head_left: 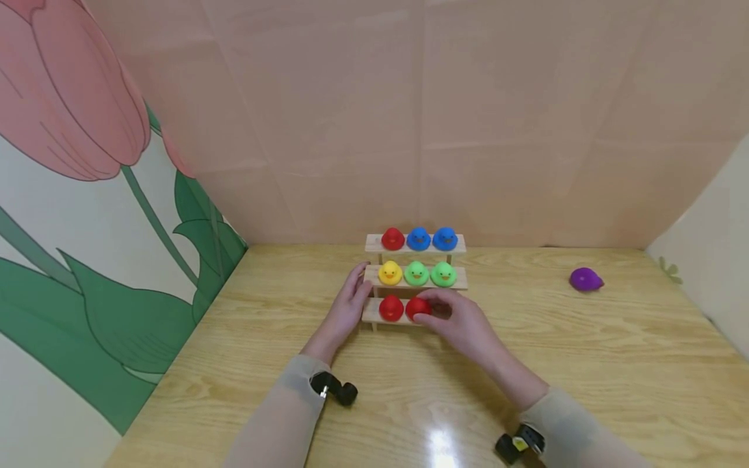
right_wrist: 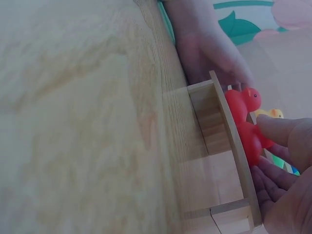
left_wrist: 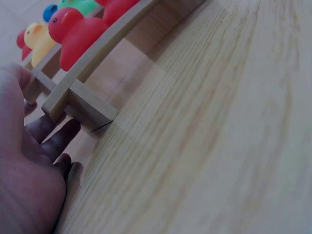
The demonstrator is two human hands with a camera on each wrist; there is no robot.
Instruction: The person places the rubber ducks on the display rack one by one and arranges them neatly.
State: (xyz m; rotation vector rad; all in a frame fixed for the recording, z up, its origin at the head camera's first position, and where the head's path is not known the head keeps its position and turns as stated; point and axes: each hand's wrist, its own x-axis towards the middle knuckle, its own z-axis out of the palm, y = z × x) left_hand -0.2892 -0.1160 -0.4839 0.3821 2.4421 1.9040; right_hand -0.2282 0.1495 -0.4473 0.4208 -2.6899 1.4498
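A three-tier wooden stand (head_left: 371,276) holds small rubber ducks. My left hand (head_left: 351,300) grips its left end, the thumb by the middle shelf and fingers reaching under the bottom shelf (left_wrist: 80,80). On that bottom shelf my right hand (head_left: 465,322) pinches a red duck (head_left: 417,307) between thumb and fingers, right beside another red duck (head_left: 391,309). The middle shelf bears a yellow duck (head_left: 389,273) and two green ducks, one at its right end (head_left: 443,274). Along the top sit a red duck (head_left: 393,239) and two blue ducks, one in the middle (head_left: 419,239).
A purple duck (head_left: 585,279) lies far off to the right on the wood-grain table (head_left: 585,364). Behind the stand rises a pinkish-beige backdrop (head_left: 497,130). A panel with painted tulips (head_left: 76,84) stands along the left, a white panel (head_left: 714,247) along the right.
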